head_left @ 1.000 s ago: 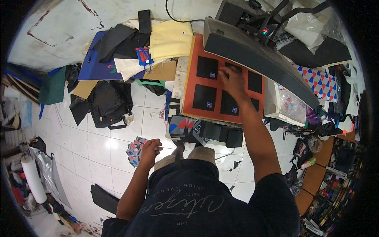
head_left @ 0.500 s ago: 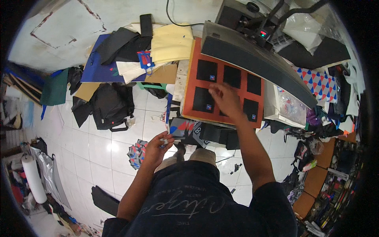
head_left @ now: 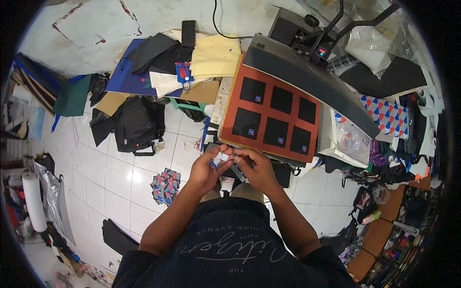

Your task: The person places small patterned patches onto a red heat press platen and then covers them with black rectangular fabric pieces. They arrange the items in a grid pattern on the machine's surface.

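My left hand [head_left: 206,170] is cupped palm up in front of the press, holding a few small white-and-blue pieces [head_left: 220,159] that look like transfer patches. Close beside it, my right hand [head_left: 255,169] has its thumb and fingers pinched together at those pieces; what is between the fingertips is too small to make out. Beyond both hands lies the orange-red pad [head_left: 263,111] of a heat press, bearing black fabric squares [head_left: 247,121] in two rows. The near-row squares and the far-left one each carry a small blue-and-red patch [head_left: 251,132] at a lower corner.
The press's dark upper plate [head_left: 307,79] slants over the pad's far right side. Left of the pad, a table holds yellow cloth [head_left: 214,56], black fabric and a phone [head_left: 188,33]. A black backpack [head_left: 139,125] and patterned bundle [head_left: 165,186] lie on the tiled floor.
My right hand has come back from over the pad to meet my left hand, which has moved slightly up and right. The near-row middle square, formerly covered, now shows its patch.
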Available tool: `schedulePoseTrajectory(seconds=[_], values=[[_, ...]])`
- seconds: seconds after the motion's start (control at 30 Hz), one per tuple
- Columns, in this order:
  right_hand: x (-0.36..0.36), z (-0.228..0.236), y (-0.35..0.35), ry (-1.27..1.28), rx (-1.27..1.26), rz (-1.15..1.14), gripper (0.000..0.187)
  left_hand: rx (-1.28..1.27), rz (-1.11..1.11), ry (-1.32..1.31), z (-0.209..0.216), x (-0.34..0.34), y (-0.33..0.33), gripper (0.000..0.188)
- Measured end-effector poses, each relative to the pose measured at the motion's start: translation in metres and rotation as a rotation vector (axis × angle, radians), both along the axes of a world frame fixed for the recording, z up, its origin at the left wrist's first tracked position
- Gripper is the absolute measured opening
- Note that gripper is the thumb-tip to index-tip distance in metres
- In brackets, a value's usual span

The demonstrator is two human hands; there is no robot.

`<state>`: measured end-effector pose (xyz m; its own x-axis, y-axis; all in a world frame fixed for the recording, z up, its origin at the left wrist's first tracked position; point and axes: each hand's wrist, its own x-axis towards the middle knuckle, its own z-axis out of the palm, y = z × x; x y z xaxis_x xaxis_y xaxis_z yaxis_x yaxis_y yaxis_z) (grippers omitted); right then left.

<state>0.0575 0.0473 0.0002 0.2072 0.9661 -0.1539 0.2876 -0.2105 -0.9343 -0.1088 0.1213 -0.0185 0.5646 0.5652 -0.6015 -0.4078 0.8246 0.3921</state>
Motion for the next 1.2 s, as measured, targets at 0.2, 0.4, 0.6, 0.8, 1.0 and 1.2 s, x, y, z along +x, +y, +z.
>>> schedulePoseTrajectory(seconds=[0.2,0.4,0.6,0.8,1.0,1.2], values=[[0.021,0.006,-0.014,-0.112,0.083,0.118,0.022,0.062,-0.004,0.072,0.006,0.023,-0.030,0.031],[0.043,0.003,-0.031,-0.335,0.121,0.175,0.020,0.141,-0.006,0.161,-0.006,0.050,-0.056,0.031],[0.061,-0.001,-0.043,-0.254,0.192,0.155,0.014,0.087,0.052,0.152,0.000,0.072,-0.070,0.027],[0.078,0.000,-0.047,-0.219,0.264,0.054,0.013,0.075,0.017,0.158,0.006,0.075,-0.074,0.018],[0.086,-0.003,-0.050,-0.330,0.443,0.128,0.012,0.160,-0.050,0.186,0.018,0.084,-0.076,0.014],[0.089,0.001,-0.054,-0.368,0.511,0.173,0.013,0.159,-0.060,0.231,0.017,0.085,-0.079,0.012]])
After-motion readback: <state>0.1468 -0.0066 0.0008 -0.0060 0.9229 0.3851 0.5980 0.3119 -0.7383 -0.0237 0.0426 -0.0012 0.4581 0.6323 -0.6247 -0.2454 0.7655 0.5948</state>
